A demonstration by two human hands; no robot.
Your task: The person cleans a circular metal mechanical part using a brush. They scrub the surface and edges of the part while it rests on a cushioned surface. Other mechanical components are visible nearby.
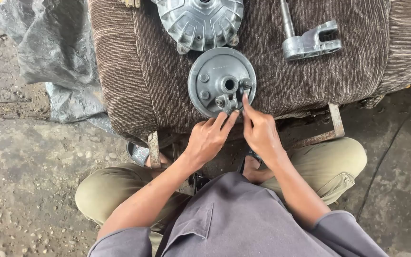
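Note:
A round grey metal plate (213,78) with a centre hole and small studs lies flat on a brown ribbed cushion (134,71). My left hand (209,138) reaches up to the plate's near rim, its fingertips touching a small metal fitting (228,101) mounted there. My right hand (259,130) is beside it, index finger stretched onto the same fitting at the plate's lower right. Both hands pinch or press at that fitting; whether either grips it fully is hard to tell.
A finned metal hub housing (200,21) sits behind the plate. A metal yoke with a shaft (308,43) lies at the back right. A grey plastic sheet (55,52) is on the dirt floor to the left. My knees are bent under the cushion's rusty frame (154,150).

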